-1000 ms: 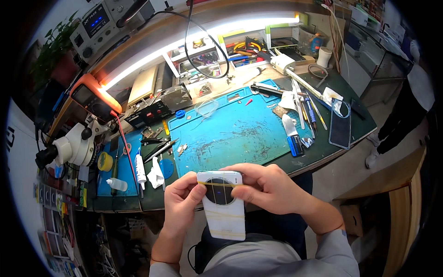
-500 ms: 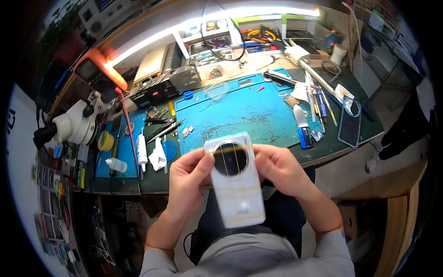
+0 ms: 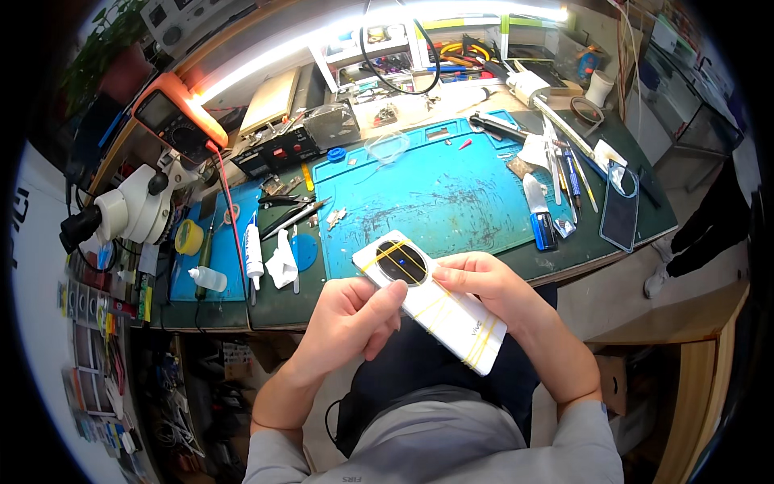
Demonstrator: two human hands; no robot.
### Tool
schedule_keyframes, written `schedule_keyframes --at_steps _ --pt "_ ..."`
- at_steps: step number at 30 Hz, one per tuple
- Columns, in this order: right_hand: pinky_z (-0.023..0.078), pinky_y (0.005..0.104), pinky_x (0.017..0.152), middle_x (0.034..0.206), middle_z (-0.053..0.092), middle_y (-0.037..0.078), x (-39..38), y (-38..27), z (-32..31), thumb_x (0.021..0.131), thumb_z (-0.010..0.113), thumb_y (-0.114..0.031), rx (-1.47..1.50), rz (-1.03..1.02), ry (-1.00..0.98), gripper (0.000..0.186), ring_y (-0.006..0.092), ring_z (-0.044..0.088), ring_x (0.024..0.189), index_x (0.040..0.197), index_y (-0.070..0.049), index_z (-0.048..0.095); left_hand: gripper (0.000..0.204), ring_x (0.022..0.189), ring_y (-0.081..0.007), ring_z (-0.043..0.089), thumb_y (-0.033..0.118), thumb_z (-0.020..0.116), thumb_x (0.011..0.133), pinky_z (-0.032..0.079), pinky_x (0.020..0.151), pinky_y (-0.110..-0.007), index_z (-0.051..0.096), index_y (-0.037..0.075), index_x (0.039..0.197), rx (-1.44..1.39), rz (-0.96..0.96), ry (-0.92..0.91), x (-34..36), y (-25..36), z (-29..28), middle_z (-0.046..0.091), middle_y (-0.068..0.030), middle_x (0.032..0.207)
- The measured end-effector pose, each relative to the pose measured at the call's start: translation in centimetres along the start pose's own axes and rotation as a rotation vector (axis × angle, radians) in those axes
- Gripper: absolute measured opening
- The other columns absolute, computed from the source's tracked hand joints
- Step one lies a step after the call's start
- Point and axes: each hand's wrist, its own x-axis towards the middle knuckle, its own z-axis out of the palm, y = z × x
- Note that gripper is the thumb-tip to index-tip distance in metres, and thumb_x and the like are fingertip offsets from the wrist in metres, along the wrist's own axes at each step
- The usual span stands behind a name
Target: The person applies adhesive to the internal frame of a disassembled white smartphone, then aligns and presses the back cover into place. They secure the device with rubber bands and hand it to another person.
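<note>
A white smartphone (image 3: 442, 310) is held over my lap at the bench's near edge, its back facing up. Yellow rubber bands (image 3: 480, 345) wrap around it, and some cross its large round black camera ring (image 3: 401, 264). My left hand (image 3: 359, 319) is closed at the phone's left side, thumb pressed beside the camera ring and fingers curled. My right hand (image 3: 484, 284) grips the right edge, with its thumb on the back near the ring; its other fingers are partly hidden. The phone tilts, camera end toward the upper left.
A blue repair mat (image 3: 435, 198) covers the bench. To its right lie a blue-bodied brush (image 3: 543, 230), pens and another phone-shaped panel (image 3: 619, 214). Leftward are a glue tube (image 3: 253, 254), tweezers, a dropper bottle (image 3: 208, 279), a microscope (image 3: 129, 210) and an orange multimeter (image 3: 179, 121). Another person's legs stand at right.
The phone has turned from nearly upright to a slant, its lower end swinging right. My left thumb has shifted to below the camera ring, and my right hand has moved along the edge.
</note>
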Motion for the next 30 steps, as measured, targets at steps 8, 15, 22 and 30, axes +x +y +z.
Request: schedule_keyframes --at_steps 8,15,22,30 --pt "0.055 0.0229 0.067 0.1 0.071 0.011 0.4 -0.1 0.0 0.098 0.059 -0.025 0.066 0.041 -0.025 0.038 0.0103 0.069 0.078 0.119 0.006 0.062 0.045 0.036 -0.007 0.041 0.03 0.054 0.103 0.028 0.037 -0.023 0.059 0.0 0.069 -0.157 -0.044 -0.003 -0.1 0.3 0.1 0.048 -0.0002 0.047" --pt "0.056 0.0237 0.066 0.1 0.071 0.012 0.5 0.2 -0.1 0.097 0.06 -0.023 0.075 0.039 0.01 0.037 0.0111 0.07 0.079 0.118 0.006 0.062 0.049 0.037 -0.008 0.039 0.032 0.049 0.104 0.027 0.036 -0.023 0.055 0.002 0.066 -0.178 0.002 0.059 0.0 0.1 0.5 0.046 -0.0012 0.05" --pt "0.055 0.0235 0.06 0.097 0.071 0.012 0.9 0.5 0.3 0.098 0.058 -0.021 0.115 -0.004 0.046 0.034 0.0117 0.069 0.074 0.117 0.007 0.062 0.043 0.042 -0.0065 0.044 0.032 0.053 0.103 0.031 0.04 -0.022 0.062 -0.002 0.078 -0.016 -0.053 -0.123 -1.0 -0.3 2.6 0.053 -0.0016 0.055" --pt "0.055 0.0242 0.058 0.093 0.07 0.011 1.3 0.4 0.4 0.099 0.055 -0.021 0.108 -0.012 0.066 0.032 0.0117 0.068 0.07 0.114 0.007 0.063 0.038 0.04 -0.0069 0.045 0.026 0.056 0.102 0.031 0.039 -0.022 0.058 0.0 0.074 -0.105 -0.13 -0.065 -0.5 0.3 2.9 0.054 -0.0012 0.052"
